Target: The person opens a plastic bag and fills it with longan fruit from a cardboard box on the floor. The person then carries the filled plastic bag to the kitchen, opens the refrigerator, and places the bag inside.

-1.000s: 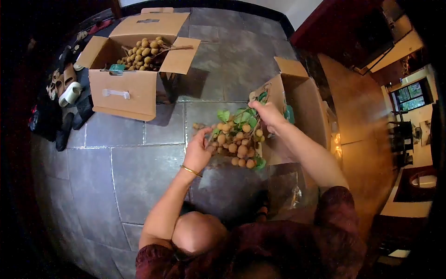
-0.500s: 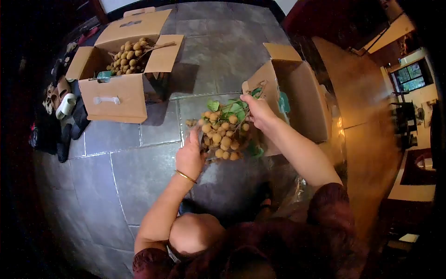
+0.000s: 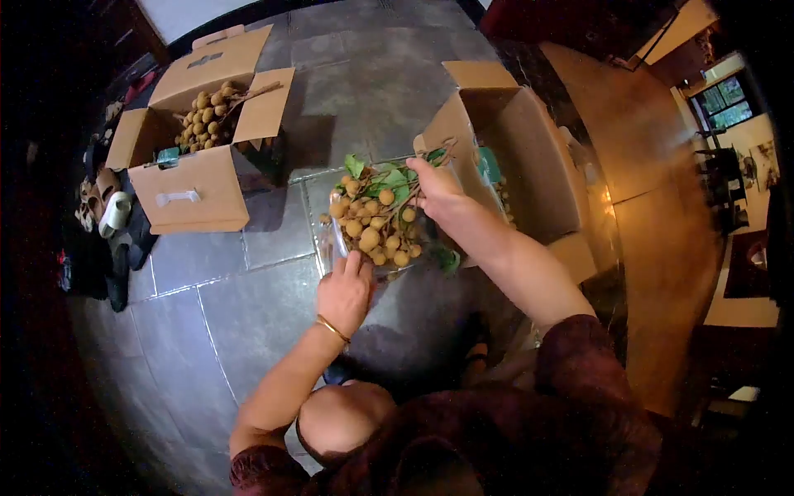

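My right hand is closed around the stems of a bunch of longans, round brown fruit with green leaves and thin twigs. The bunch hangs in front of me above the tiled floor, its fruit pointing to the left and down. At its lower left edge is my left hand, wearing a gold bangle, with fingers bent inward against the lowest fruit. Something clear and shiny, like plastic, shows beside those fingers; what they grip is hidden.
An open cardboard box at the left holds more longans. Another open box stands close at the right, with some fruit partly visible near its wall. Shoes lie along the left. Wooden flooring extends at the right.
The bunch and my right hand have shifted slightly left. My left hand has dropped lower, its fingers now bent under the fruit's edge. The camera view has turned a little.
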Available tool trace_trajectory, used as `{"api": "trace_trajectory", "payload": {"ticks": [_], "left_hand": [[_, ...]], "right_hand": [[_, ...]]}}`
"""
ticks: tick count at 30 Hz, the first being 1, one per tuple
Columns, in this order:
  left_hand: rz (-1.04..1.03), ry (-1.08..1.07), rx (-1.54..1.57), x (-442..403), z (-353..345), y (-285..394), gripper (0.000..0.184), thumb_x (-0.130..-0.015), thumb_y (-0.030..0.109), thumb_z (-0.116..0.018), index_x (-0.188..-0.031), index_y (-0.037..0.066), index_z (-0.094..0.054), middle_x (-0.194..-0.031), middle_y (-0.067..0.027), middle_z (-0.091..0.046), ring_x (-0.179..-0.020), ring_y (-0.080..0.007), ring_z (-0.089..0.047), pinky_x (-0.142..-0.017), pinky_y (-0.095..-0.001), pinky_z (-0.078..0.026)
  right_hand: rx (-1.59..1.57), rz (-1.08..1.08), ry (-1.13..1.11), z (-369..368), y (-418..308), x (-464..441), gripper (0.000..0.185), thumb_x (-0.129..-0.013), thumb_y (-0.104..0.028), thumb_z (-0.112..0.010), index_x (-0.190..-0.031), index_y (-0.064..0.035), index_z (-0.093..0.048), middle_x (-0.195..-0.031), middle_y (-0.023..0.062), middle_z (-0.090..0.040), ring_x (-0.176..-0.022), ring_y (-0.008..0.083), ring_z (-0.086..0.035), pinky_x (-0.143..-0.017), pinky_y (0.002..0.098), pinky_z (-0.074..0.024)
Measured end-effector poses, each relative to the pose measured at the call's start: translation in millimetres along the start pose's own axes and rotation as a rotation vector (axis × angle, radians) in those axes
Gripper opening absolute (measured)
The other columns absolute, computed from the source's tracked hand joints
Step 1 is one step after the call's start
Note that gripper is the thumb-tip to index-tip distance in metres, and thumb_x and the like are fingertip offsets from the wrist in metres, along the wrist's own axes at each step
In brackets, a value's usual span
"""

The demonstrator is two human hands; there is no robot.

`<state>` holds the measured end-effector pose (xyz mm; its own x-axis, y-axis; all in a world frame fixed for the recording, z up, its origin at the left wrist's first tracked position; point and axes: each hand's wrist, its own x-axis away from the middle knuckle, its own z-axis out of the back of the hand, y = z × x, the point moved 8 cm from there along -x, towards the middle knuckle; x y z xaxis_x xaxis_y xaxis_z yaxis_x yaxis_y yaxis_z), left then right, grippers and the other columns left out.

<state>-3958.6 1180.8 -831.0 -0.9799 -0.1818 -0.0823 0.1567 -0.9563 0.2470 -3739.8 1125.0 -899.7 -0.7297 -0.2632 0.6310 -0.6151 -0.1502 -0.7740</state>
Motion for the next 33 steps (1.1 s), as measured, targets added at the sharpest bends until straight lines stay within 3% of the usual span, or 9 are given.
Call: {"api": "trace_trajectory", "payload": {"ticks": [6,14,19,22,24,26,29,32,33], "left_hand": [[0.079,-0.186,-0.194,2,-49,-12,0.037,-0.079,0.01,-0.055,-0.116,0.003,-0.053,-0.132,-0.0128,-0.044,-0.069,-0.0201,-0.063,-0.052,-0.0305,-0.054],[-0.104,-0.379,-0.106,-6,-71,12,0.013,-0.078,0.012,-0.055,-0.09,0.008,-0.059,-0.096,-0.0117,-0.061,-0.071,-0.0214,-0.065,-0.053,-0.0345,-0.052],[-0.125,-0.186,0.161,-7,-57,21,0.007,-0.081,0.016,-0.057,-0.084,0.012,-0.062,-0.077,-0.0084,-0.061,-0.064,-0.0263,-0.063,-0.052,-0.0379,-0.05],[-0.073,-0.079,0.284,-13,-39,12,0.01,-0.083,0.022,-0.059,-0.084,0.012,-0.061,-0.078,-0.0075,-0.059,-0.063,-0.0285,-0.061,-0.051,-0.0394,-0.049],[-0.022,-0.044,0.304,-15,-27,4,0.011,-0.082,0.024,-0.061,-0.084,0.013,-0.061,-0.078,-0.0071,-0.058,-0.063,-0.0288,-0.06,-0.051,-0.04,-0.048],[0.032,-0.051,0.29,-10,-23,-2,0.012,-0.081,0.025,-0.062,-0.084,0.013,-0.061,-0.078,-0.0071,-0.057,-0.063,-0.0282,-0.06,-0.052,-0.0401,-0.048],[-0.016,-0.076,0.255,-10,-28,0,0.016,-0.08,0.028,-0.064,-0.085,0.013,-0.061,-0.079,-0.0064,-0.058,-0.062,-0.0261,-0.061,-0.051,-0.039,-0.048],[-0.067,-0.312,0.116,-8,-46,1,0.017,-0.08,0.027,-0.063,-0.088,0.012,-0.062,-0.084,-0.0065,-0.06,-0.065,-0.0236,-0.063,-0.051,-0.0375,-0.049],[-0.077,-0.42,0.055,-4,-53,-1,0.017,-0.08,0.026,-0.063,-0.089,0.012,-0.063,-0.086,-0.0067,-0.061,-0.066,-0.0227,-0.064,-0.051,-0.0369,-0.049]], "right_hand": [[-0.099,-0.041,0.049,7,4,-9,0.024,-0.085,-0.018,-0.06,-0.104,-0.0049,-0.053,-0.096,0.01,-0.061,-0.081,0.0219,-0.064,-0.067,0.0391,-0.0568],[-0.134,-0.033,0.122,10,4,-1,0.026,-0.084,-0.021,-0.062,-0.102,-0.0045,-0.055,-0.093,0.0087,-0.061,-0.073,0.0193,-0.063,-0.058,0.0337,-0.0532],[0.112,0.192,0.342,21,1,35,0.028,-0.081,-0.027,-0.067,-0.09,-0.0014,-0.062,-0.081,0.0064,-0.061,-0.059,0.0132,-0.056,-0.052,0.0277,-0.0463],[-0.146,0.613,0.243,22,14,66,0.047,-0.08,-0.03,-0.071,-0.109,0.0021,-0.054,-0.105,0.0073,-0.057,-0.093,0.0163,-0.054,-0.082,0.03,-0.0447],[-0.204,0.473,0.178,32,48,76,0.05,-0.082,-0.029,-0.069,-0.118,0.0008,-0.049,-0.115,0.0085,-0.053,-0.108,0.0174,-0.047,-0.093,0.03,-0.0381],[-0.12,0.462,0.287,49,83,72,0.046,-0.084,-0.029,-0.067,-0.116,-0.0006,-0.051,-0.116,0.0076,-0.053,-0.108,0.0181,-0.048,-0.093,0.0301,-0.0379],[-0.065,0.322,0.188,63,134,62,0.068,-0.08,-0.041,-0.068,-0.126,0.0027,-0.044,-0.124,0.0119,-0.052,-0.111,0.0231,-0.048,-0.097,0.0345,-0.0354],[0.023,0.199,0.505,97,176,55,0.078,-0.077,-0.05,-0.068,-0.129,0.003,-0.043,-0.127,0.0138,-0.049,-0.113,0.0243,-0.047,-0.099,0.0358,-0.0337],[-0.018,0.231,0.475,99,169,57,0.056,-0.08,-0.037,-0.067,-0.118,-0.0007,-0.049,-0.119,0.0087,-0.052,-0.108,0.0199,-0.048,-0.095,0.0326,-0.0352]]}}
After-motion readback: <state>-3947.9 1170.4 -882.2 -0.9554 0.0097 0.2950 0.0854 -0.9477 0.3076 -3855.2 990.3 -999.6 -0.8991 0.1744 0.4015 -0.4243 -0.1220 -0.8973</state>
